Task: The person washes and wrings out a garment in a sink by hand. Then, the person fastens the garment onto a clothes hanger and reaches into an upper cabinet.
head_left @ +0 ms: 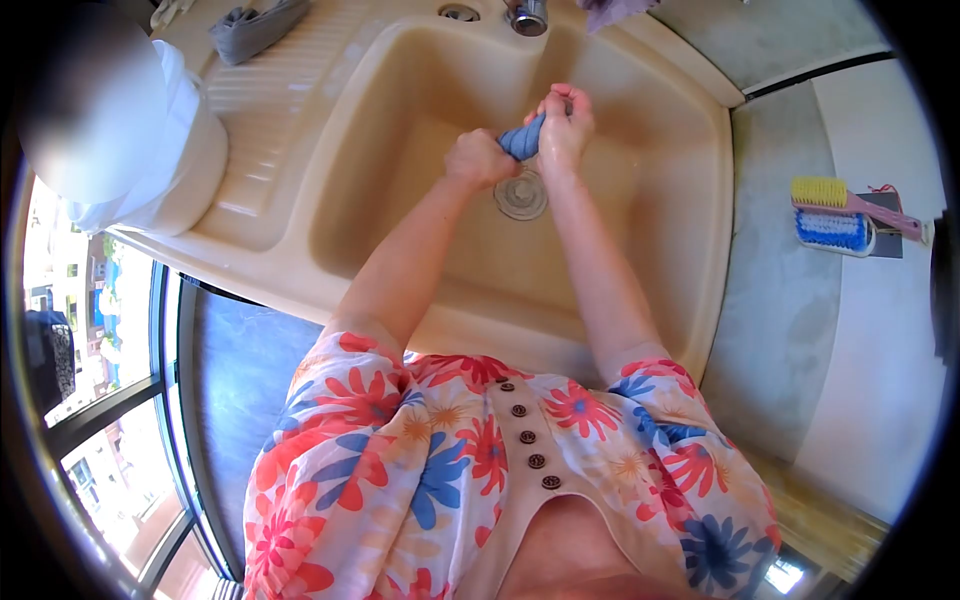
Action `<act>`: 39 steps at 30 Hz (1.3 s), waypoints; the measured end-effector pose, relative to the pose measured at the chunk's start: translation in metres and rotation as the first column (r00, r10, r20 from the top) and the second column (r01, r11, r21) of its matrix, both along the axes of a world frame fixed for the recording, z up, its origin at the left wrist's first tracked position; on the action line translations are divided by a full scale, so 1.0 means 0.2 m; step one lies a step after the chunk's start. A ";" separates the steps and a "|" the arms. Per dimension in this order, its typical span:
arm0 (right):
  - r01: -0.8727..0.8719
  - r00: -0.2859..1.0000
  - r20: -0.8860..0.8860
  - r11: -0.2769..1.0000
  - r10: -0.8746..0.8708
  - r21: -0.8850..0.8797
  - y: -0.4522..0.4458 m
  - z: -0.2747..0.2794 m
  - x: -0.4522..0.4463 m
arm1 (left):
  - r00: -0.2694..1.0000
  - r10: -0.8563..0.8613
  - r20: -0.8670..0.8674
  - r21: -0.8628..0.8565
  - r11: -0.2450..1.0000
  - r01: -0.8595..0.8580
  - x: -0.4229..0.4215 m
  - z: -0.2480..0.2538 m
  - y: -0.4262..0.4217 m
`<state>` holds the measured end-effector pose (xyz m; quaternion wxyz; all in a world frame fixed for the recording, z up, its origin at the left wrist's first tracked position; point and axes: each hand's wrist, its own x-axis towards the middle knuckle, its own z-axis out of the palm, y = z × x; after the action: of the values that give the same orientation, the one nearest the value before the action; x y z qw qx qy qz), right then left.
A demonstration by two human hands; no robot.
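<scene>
A blue-grey cloth point(522, 140), twisted into a tight roll, is stretched between my two hands over the basin of the beige sink point(420, 240). My left hand point(480, 159) is closed around its left end. My right hand point(565, 130) grips the other end, a little higher in the view, with the fingers curled over it. Just below the cloth lies the round drain point(521, 194), partly covered by my hands. Both ends of the cloth are mostly hidden inside my fists.
The faucet point(527, 16) stands at the sink's back edge. A white bucket point(195, 170) and a folded grey cloth point(258, 30) rest on the ribbed drainboard point(290, 110). Two brushes point(835, 230) are at the right wall. Purple fabric point(612, 12) shows beside the faucet.
</scene>
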<state>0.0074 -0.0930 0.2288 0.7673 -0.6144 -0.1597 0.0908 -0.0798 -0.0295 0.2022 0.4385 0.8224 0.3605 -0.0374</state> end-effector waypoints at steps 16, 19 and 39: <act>-0.036 0.912 0.407 0.999 0.048 -0.036 -0.06 0.15 -0.05 | 0.834 0.526 0.165 -0.984 0.143 0.104 0.00 0.04 0.11; -0.089 0.840 0.525 0.989 0.137 -0.117 -0.08 0.13 -0.18 | 0.757 0.654 -0.010 -0.988 0.110 -0.109 0.00 0.14 0.06; -0.919 0.393 -0.620 0.278 0.679 -0.279 -0.57 0.03 -0.08 | 0.538 -0.579 0.613 0.585 0.790 0.185 -0.17 0.49 -0.53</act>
<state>-0.0081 -0.2067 0.2348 0.3892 -0.6136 -0.2633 0.6345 -0.1130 -0.1351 0.2993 0.3241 0.8945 -0.0584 0.3022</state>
